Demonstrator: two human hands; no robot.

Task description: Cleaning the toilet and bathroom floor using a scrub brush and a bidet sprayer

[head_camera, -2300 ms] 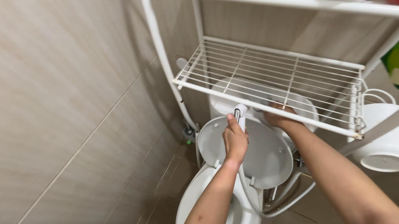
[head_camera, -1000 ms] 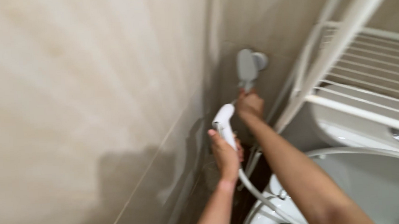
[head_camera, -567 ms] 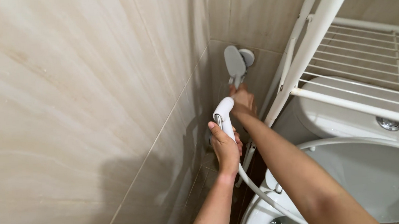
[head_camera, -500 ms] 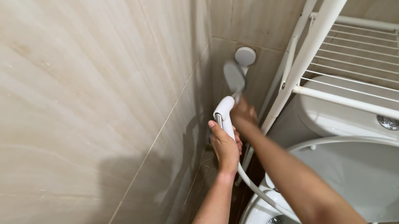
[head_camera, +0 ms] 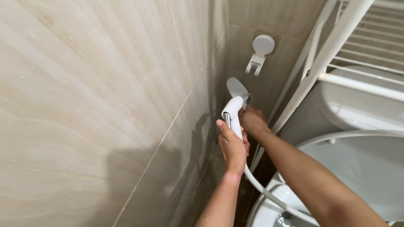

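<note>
My left hand (head_camera: pixel 233 146) is wrapped around a white hand sprayer (head_camera: pixel 232 112), thumb on its lever, the head pointing up toward the tiled corner. Its white hose (head_camera: pixel 267 194) runs down to the right under my right forearm. Just behind the sprayer, my right hand (head_camera: pixel 252 121) grips the lower end of a grey oval piece (head_camera: pixel 237 86), which sticks up above its fingers. A white round wall holder (head_camera: pixel 261 49) with a hook is fixed to the tiles above, bare, apart from both hands.
A beige tiled wall (head_camera: pixel 93 96) fills the left. A white toilet has its tank (head_camera: pixel 365 108) and raised lid (head_camera: pixel 379 177) at the right, its bowl (head_camera: pixel 271 219) below. A white metal rack (head_camera: pixel 346 23) stands over the tank, one leg close to my right hand.
The grey oval piece has come down off the round wall holder with my right hand. My left hand has kept hold of the sprayer. The view has moved closer to the corner.
</note>
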